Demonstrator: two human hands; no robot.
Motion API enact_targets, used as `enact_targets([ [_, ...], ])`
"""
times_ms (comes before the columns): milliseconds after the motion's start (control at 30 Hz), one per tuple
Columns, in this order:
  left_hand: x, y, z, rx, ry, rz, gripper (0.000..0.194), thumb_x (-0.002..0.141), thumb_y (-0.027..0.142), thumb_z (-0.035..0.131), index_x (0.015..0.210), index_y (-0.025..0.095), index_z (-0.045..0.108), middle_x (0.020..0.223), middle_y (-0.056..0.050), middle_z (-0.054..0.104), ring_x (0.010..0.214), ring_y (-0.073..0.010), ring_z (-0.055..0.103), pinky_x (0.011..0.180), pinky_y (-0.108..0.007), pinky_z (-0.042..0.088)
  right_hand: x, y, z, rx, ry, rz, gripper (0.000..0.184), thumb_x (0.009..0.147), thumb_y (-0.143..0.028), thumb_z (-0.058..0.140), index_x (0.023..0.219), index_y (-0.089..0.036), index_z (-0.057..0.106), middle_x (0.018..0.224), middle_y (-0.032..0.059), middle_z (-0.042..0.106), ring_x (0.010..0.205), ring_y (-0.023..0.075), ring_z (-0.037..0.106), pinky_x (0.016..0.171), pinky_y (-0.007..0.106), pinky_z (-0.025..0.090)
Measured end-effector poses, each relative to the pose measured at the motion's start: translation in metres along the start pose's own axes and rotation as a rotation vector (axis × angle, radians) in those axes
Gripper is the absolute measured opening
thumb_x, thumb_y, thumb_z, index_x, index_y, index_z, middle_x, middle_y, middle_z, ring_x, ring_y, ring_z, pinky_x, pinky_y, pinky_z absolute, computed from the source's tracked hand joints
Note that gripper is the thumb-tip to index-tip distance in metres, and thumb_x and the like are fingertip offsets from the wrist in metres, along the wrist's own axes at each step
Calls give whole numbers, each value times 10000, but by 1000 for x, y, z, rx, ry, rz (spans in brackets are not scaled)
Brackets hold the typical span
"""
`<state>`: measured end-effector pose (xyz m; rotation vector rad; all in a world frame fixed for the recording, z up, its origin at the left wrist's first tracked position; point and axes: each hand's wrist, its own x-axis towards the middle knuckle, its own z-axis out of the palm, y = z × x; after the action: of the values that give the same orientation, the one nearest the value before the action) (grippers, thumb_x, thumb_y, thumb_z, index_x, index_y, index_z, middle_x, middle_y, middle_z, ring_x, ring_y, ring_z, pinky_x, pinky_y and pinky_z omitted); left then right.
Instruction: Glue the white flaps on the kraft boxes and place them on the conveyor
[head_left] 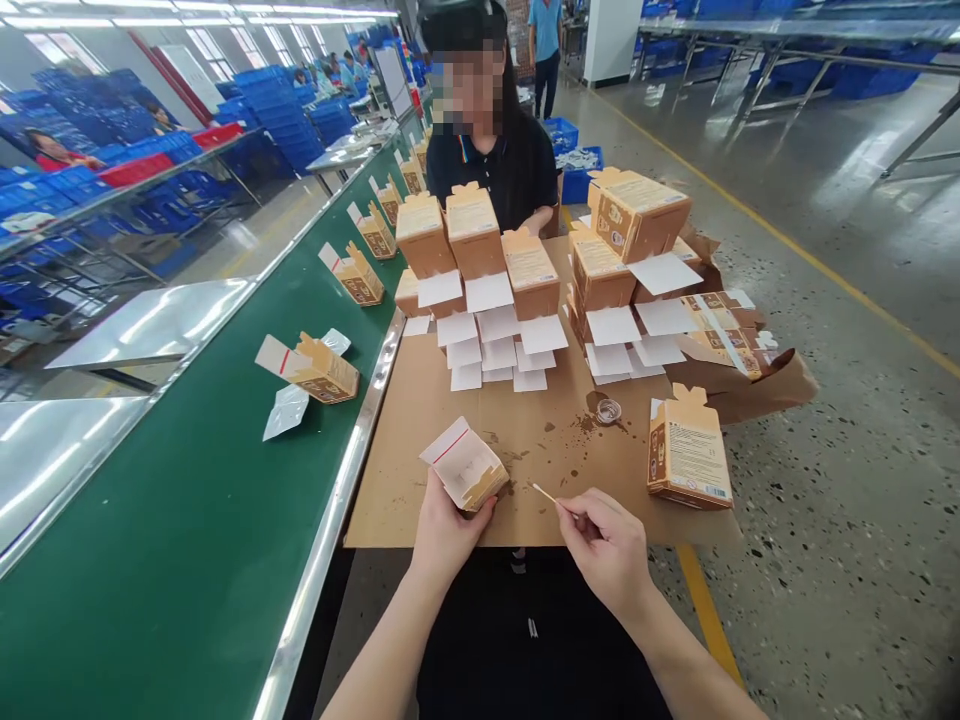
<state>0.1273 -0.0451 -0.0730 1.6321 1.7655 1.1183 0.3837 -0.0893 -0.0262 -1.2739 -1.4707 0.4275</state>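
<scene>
My left hand (448, 525) is wrapped round a small brown cardboard box (480, 484), tilted with its open top towards me and its white flap, marked by a red strip, raised. Between the fingers of my right hand (606, 540) is a cotton swab (545, 493), its white tip pointing left at the box but apart from it. Beyond my right hand a small clear round dish (608, 411) sits among dark wet spots on the cardboard-covered table (420, 400). Another brown box (688, 450) stands to the right, near the table's edge.
Stacked brown boxes with white flaps (475, 230) fill the table's far side, with more boxes (634, 215) at right. On the left runs a green conveyor belt (202, 500) carrying open boxes (326, 372) and silvery packets (286, 411). A person (491, 150) sits opposite.
</scene>
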Motion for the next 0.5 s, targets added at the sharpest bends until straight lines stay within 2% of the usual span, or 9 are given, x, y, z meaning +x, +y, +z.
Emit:
enact_targets([
  [67, 7, -2, -13, 11, 49, -4, 664, 821, 536, 931, 1385, 262, 713, 1302, -153, 830, 1241, -417, 854, 1014, -555, 727, 3, -2, 2, 22, -3, -15, 273, 1088, -194, 758, 832, -263, 823, 641, -52, 619, 509, 127, 563, 468, 249, 458],
  [133, 16, -8, -42, 31, 126, -65, 698, 762, 553, 965, 1339, 263, 701, 1299, -158, 833, 1267, -440, 846, 1081, -604, 713, 4, -1, 0, 35, 6, -22, 290, 1095, -218, 756, 815, -267, 818, 629, -47, 610, 495, 135, 558, 452, 255, 459],
  [267, 30, -27, -133, 84, 471, -403, 784, 625, 530, 1052, 1225, 292, 606, 1284, -156, 840, 1357, -488, 819, 1192, -702, 661, 3, 5, -12, 45, 17, -5, 277, 1085, -271, 788, 810, -274, 814, 626, -40, 622, 478, 142, 562, 435, 264, 470],
  [333, 35, -37, -176, 129, 606, -560, 823, 560, 494, 1080, 1155, 319, 540, 1242, -121, 837, 1386, -506, 804, 1212, -740, 641, 3, 6, -14, 56, 6, 6, 279, 1076, -295, 805, 798, -278, 808, 622, -37, 617, 472, 148, 557, 428, 273, 470],
  [400, 38, -46, -204, 165, 625, -665, 852, 505, 479, 1096, 1085, 338, 488, 1198, -84, 823, 1387, -526, 793, 1213, -766, 631, 4, 5, -11, 74, -12, 8, 275, 1074, -302, 806, 800, -283, 815, 616, -33, 613, 468, 158, 560, 418, 282, 470],
  [467, 39, -53, -217, 162, 608, -691, 866, 483, 505, 1098, 1047, 343, 461, 1188, -85, 801, 1387, -543, 781, 1220, -781, 620, 7, 1, -5, 101, -22, 1, 269, 1072, -289, 799, 805, -292, 827, 611, -29, 621, 461, 167, 573, 405, 287, 476],
  [500, 38, -57, -218, 144, 601, -656, 871, 483, 527, 1099, 1053, 340, 466, 1215, -102, 787, 1407, -554, 767, 1236, -797, 604, 9, -1, -3, 116, -22, -4, 265, 1069, -282, 795, 807, -299, 833, 608, -28, 628, 456, 171, 581, 400, 288, 482],
])
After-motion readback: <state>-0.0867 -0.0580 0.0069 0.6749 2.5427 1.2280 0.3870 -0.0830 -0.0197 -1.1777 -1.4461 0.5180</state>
